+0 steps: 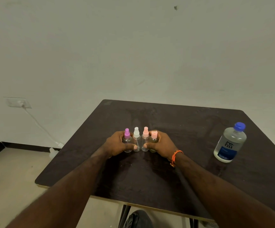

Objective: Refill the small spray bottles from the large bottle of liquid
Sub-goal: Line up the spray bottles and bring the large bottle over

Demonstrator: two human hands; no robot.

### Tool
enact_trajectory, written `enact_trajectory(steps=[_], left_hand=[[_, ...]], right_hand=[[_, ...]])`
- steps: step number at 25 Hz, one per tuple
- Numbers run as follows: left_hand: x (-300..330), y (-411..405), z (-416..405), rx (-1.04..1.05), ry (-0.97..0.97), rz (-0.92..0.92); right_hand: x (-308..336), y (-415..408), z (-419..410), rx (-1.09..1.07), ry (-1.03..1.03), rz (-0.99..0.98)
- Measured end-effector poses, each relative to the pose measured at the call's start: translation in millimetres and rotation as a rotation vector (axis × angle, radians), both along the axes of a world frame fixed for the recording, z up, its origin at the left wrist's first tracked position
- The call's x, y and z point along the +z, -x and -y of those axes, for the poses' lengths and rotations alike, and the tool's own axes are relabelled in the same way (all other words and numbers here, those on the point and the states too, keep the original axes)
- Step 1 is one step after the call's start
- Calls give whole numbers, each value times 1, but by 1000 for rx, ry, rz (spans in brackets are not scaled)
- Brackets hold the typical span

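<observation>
Several small clear spray bottles stand in a tight row on the dark table (183, 125): a purple-capped one (127, 139), a white-capped one (136, 137), a pink-capped one (145, 137) and a fourth with a pink flip cap (154, 137). My left hand (117, 145) curls round the purple-capped bottle at the row's left end. My right hand (161, 143) curls round the flip-cap bottle at the right end. The large clear bottle (229, 143), blue cap and blue label, stands upright to the right, apart from both hands.
A white wall rises behind the table. A wall socket (17, 102) with a white cable (39, 125) sits low at the left. The floor shows left of the table, and a dark shoe (136, 219) under its front edge.
</observation>
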State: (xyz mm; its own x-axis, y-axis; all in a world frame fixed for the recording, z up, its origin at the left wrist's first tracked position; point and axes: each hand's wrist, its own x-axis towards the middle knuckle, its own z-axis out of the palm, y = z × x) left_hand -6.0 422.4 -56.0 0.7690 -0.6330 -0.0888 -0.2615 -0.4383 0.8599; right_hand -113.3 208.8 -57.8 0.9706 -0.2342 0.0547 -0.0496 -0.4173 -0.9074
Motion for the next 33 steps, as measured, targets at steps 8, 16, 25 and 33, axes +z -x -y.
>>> enact_trajectory(steps=[8, 16, 25, 33], left_hand=[[1, -1, -6, -10, -27, 58], [1, 8, -30, 75, -54, 27], [48, 55, -20, 296, 16, 505], [86, 107, 75, 4, -60, 672]], right_hand=[[-1, 6, 14, 9, -1, -51], [5, 17, 14, 50, 60, -110], [27, 78, 25, -111, 280, 1], [35, 172, 57, -257, 713, 144]])
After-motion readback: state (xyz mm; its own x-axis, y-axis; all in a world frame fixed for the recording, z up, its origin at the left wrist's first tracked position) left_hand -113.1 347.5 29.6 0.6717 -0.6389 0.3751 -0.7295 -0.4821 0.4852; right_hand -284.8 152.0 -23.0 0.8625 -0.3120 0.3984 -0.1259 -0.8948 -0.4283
